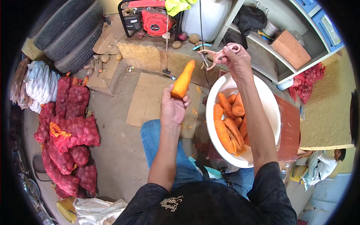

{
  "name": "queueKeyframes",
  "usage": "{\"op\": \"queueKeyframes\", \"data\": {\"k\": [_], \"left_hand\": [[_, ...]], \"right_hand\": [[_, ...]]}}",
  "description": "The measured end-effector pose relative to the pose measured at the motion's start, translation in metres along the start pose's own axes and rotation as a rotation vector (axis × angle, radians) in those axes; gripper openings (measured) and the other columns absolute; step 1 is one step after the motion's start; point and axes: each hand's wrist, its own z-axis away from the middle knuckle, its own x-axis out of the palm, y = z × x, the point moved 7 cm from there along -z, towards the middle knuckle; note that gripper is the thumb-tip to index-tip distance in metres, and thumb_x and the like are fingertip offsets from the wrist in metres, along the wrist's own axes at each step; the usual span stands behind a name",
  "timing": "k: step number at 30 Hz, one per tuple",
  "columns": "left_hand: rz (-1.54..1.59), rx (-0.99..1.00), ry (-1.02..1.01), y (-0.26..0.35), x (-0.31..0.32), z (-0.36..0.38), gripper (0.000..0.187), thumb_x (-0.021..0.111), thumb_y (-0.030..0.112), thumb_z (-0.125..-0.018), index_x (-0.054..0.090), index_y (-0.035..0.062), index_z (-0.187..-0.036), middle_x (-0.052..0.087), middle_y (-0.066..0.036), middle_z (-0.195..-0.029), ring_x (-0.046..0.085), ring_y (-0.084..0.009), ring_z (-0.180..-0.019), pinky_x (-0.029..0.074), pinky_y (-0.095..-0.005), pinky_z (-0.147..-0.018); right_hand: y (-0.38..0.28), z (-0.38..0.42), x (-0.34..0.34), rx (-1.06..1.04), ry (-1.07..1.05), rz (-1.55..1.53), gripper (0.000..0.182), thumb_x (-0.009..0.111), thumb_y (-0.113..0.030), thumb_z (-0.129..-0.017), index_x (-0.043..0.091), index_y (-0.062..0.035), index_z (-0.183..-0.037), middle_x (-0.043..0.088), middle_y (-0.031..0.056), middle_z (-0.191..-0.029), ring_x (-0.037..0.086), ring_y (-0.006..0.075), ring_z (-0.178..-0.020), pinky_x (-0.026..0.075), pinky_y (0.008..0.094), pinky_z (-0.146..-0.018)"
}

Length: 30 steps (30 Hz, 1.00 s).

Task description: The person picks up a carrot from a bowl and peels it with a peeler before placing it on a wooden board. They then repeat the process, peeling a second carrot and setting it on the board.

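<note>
My left hand [174, 108] is closed round the thick end of an orange carrot [183, 81], whose narrow tip points up and away from me. Raised to the right, my right hand [236, 60] grips a pale pink peeler [214, 56] by its handle. The peeler's forked head faces left, apart from the carrot. Below my right forearm, a white basin [216, 153] holds several carrots [224, 137], some partly hidden by the arm. Orange peelings lie on a flattened cardboard sheet [144, 101] on the floor.
Red mesh sacks of onions [75, 131] are piled at the left, below stacked tyres [71, 33]. A red generator [153, 22] stands on a concrete ledge [142, 56] ahead. A shelf unit [277, 71] rises at the right. The basin is beside a reddish-brown surface [290, 123].
</note>
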Motion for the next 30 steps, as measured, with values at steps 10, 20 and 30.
{"op": "queueKeyframes", "data": {"k": [10, 20, 30], "left_hand": [[-0.077, -0.019, 0.036, 0.000, 0.001, -0.002, 0.034, 0.054, 0.034, -0.099, 0.060, 0.0037, -0.112, 0.066, -0.012, -0.093, 0.060, -0.0189, -0.069, 0.047, -0.0331, -0.058], [-0.061, 0.043, -0.002, 0.000, -0.007, -0.007, 0.036, 0.049, 0.033, -0.101, 0.057, -0.0001, -0.112, 0.065, -0.016, -0.093, 0.059, -0.0206, -0.072, 0.046, -0.0323, -0.059], [-0.048, 0.030, -0.002, 0.006, -0.014, -0.008, 0.035, 0.046, 0.032, -0.103, 0.057, 0.0005, -0.113, 0.066, -0.016, -0.095, 0.060, -0.0198, -0.073, 0.047, -0.0318, -0.061]], "right_hand": [[0.016, 0.055, 0.068, 0.209, -0.212, -0.012, 0.024, 0.074, -0.003, -0.087, 0.059, -0.0006, -0.106, 0.066, 0.0061, -0.087, 0.071, 0.0167, -0.071, 0.063, 0.0297, -0.061], [0.008, 0.045, 0.066, 0.134, -0.173, 0.052, 0.016, 0.069, 0.002, -0.088, 0.059, 0.0007, -0.101, 0.068, 0.0112, -0.086, 0.071, 0.0190, -0.070, 0.063, 0.0297, -0.062], [0.011, 0.034, 0.050, 0.146, -0.112, 0.033, 0.019, 0.071, 0.000, -0.088, 0.058, 0.0002, -0.102, 0.067, 0.0085, -0.082, 0.072, 0.0194, -0.072, 0.064, 0.0313, -0.061]]}}
